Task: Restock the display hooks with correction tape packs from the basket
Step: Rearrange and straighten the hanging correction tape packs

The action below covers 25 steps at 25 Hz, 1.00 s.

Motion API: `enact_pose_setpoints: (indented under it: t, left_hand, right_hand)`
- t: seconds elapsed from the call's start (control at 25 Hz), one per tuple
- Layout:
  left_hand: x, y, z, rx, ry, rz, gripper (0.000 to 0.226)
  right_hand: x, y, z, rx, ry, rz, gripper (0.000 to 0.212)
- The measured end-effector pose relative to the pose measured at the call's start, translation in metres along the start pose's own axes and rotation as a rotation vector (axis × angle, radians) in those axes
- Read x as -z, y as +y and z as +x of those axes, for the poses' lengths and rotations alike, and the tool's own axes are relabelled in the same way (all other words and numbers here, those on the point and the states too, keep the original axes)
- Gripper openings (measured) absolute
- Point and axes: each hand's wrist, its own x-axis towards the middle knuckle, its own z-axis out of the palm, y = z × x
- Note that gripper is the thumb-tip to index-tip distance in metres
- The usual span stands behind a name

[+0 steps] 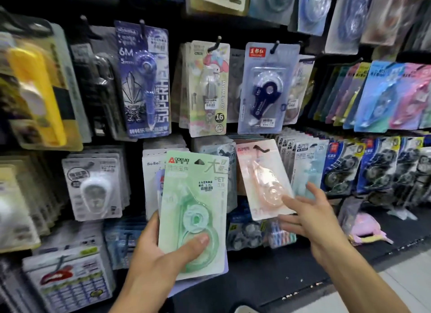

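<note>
My left hand (154,256) grips a small stack of correction tape packs, a green pack (193,210) on top with my thumb across its blister and a lilac pack edge showing behind it. A pink correction tape pack (261,177) hangs tilted on a black display hook (262,149) to the right. My right hand (312,217) is spread with straight fingers, the forefinger tip touching the pink pack's lower right corner. The basket is not in view.
The black pegboard wall is crowded with hanging packs: a dark blue tape pack (265,88), a cartoon pack (210,88), a purple 6M pack (144,79), white packs (93,186) at left. A shelf ledge (303,266) and pale floor lie below right.
</note>
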Motion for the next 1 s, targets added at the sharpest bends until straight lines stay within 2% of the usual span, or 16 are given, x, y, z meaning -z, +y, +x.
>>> enact_pose_setpoints:
  t: [0.08,0.12,0.2,0.24,0.32,0.36,0.44,0.52,0.56,0.64,0.76,0.8,1.0]
  left_hand:
    - [-0.007,0.002,0.006,0.01,0.003,0.006,0.055]
    - [-0.013,0.002,0.009,0.015,-0.01,0.018,0.055]
    - [-0.022,0.004,0.017,-0.005,-0.052,0.081,0.073]
    - [-0.025,0.004,0.02,-0.013,-0.075,0.089,0.077]
    - [-0.029,0.007,0.024,-0.005,-0.123,0.05,0.069]
    - [-0.031,0.01,0.024,-0.006,-0.163,0.034,0.065]
    - [-0.035,0.015,0.024,-0.04,-0.191,0.035,0.057]
    - [-0.039,0.019,0.027,-0.064,-0.185,0.043,0.063]
    - [-0.041,0.02,0.028,-0.06,-0.183,0.029,0.065]
    - [-0.042,0.02,0.032,-0.042,-0.174,0.014,0.064]
    - [-0.034,0.016,0.035,-0.036,-0.056,0.018,0.047]
    - [-0.031,0.014,0.035,-0.034,-0.032,0.011,0.043]
    - [-0.026,0.014,0.036,-0.029,0.041,-0.033,0.042]
  right_hand:
    - [-0.015,0.005,-0.016,0.071,-0.068,-0.09,0.055]
    - [-0.026,0.008,-0.029,0.094,-0.192,-0.075,0.045]
    - [-0.044,0.015,-0.05,0.056,-0.438,0.037,0.04]
    - [-0.05,0.019,-0.054,0.051,-0.46,0.087,0.035]
    - [-0.051,0.021,-0.051,0.053,-0.37,0.184,0.027]
    - [-0.047,0.019,-0.049,0.041,-0.346,0.225,0.031]
    - [-0.043,0.016,-0.047,0.046,-0.398,0.299,0.05]
    - [-0.043,0.018,-0.049,0.091,-0.469,0.335,0.058]
    - [-0.044,0.02,-0.049,0.114,-0.451,0.368,0.059]
    - [-0.041,0.022,-0.044,0.144,-0.289,0.435,0.053]
    - [-0.021,0.016,-0.027,0.151,-0.054,0.305,0.026]
    - [-0.012,0.014,-0.022,0.143,-0.028,0.221,0.017]
    - [0.013,0.008,-0.016,0.119,0.001,0.153,0.023]
